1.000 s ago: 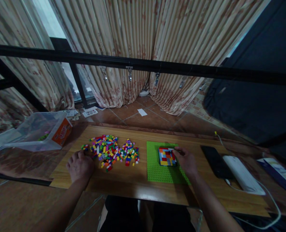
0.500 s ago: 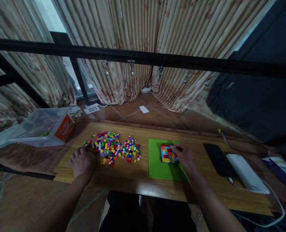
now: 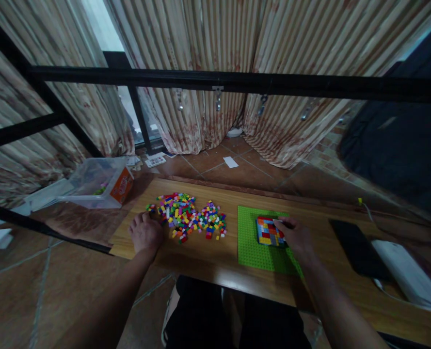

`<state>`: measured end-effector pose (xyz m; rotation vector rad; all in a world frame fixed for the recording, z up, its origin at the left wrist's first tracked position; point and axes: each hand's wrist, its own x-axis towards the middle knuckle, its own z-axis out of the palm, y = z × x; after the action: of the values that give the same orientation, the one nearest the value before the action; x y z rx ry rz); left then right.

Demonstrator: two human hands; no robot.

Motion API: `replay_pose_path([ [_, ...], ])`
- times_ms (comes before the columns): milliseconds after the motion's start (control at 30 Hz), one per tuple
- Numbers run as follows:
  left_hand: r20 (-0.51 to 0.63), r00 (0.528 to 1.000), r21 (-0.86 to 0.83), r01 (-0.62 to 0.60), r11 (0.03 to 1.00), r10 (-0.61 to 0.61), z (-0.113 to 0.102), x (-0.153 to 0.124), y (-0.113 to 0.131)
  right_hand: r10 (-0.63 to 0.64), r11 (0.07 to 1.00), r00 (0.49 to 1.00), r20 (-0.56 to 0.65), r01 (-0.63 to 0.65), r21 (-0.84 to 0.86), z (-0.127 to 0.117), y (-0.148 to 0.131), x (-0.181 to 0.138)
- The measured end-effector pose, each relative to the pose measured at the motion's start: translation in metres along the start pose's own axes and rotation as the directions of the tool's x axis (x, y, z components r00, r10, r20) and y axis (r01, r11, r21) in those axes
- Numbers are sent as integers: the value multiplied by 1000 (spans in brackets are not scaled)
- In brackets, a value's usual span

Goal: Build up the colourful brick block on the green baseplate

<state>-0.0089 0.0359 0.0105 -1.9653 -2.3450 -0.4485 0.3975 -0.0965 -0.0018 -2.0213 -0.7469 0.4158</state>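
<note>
My left hand [image 3: 146,233] lies palm down on the wooden table, fingers apart, just left of a pile of small toy bricks [image 3: 179,213] in many colours. A second heap of bricks [image 3: 212,220] adjoins it on the right. On the green baseplate [image 3: 249,252] sits a flat rectangular build of coloured bricks [image 3: 266,232], mostly red, blue, yellow and orange. My right hand [image 3: 297,237] reaches over its upper right corner, thumb and fingers pinched together. A pale spot shows at the fingertips; whether it is a brick cannot be made out.
A clear plastic box [image 3: 99,182] with an orange label stands beyond the table's left end, a few bricks inside. Right of the baseplate lie a black phone-like slab [image 3: 359,247] and a white device [image 3: 407,271] with a cable. A black metal rail [image 3: 237,81] crosses behind the table.
The view has turned a little to the left, so everything sits further right in the picture. Both hands keep about the same places by the pile and the build.
</note>
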Motion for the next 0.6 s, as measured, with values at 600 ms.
replay_pose_path([
  [600,-12,1000,-21,1,1000,-1,6,-3,-4,-649,724,716,257,685,-77,63,-62,-88],
])
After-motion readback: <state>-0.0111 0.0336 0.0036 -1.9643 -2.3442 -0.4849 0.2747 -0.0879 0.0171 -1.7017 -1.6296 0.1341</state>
